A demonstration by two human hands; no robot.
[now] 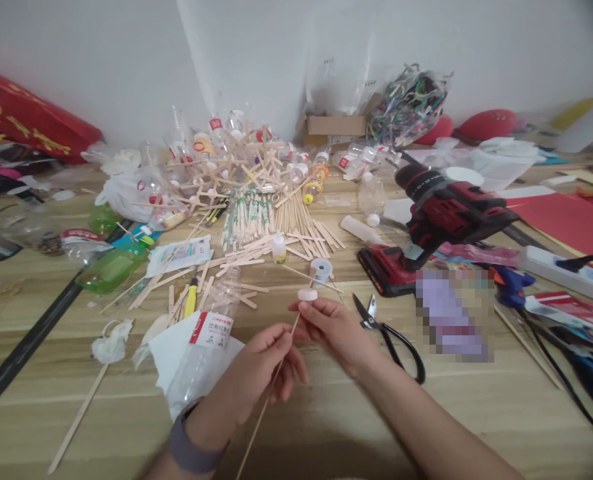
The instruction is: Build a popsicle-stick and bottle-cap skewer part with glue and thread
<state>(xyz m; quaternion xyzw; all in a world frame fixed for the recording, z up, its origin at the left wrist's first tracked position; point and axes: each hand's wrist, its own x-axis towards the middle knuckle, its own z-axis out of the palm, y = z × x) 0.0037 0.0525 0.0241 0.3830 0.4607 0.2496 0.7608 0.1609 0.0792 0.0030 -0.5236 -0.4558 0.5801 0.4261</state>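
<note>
pinching a thin wooden stick [257,427] between thumb and fingertips of the left hand [271,360], with the other fingers loosely curled beneath. gripping a white cap [307,295] between thumb and fingers of the right hand [336,330], right at the far end of the stick, above the near middle of the table [476,400]. held close together, apparently to steady the cap and keep the stick in line with it. just right of the right hand, probably for easy reach, black-handled shears [401,347] with blades parted. farther off, a squeeze bottle [279,248] upright near a pale roll [321,270]; beyond, wooden sticks [249,217] and skewers [294,215] laid in bunches, perhaps for quick picking. to the right, a red drill [451,207] standing on its battery [384,270], presumably for stability. hard to make out: the meeting of stick and cap, through it or merely against it. cut off at the lower edge: the near end of the stick. partly hidden behind the left wrist: a labelled clear bottle [201,360] on white paper [169,347]. unreadable at the right: a pixelated purple patch [446,313].
</note>
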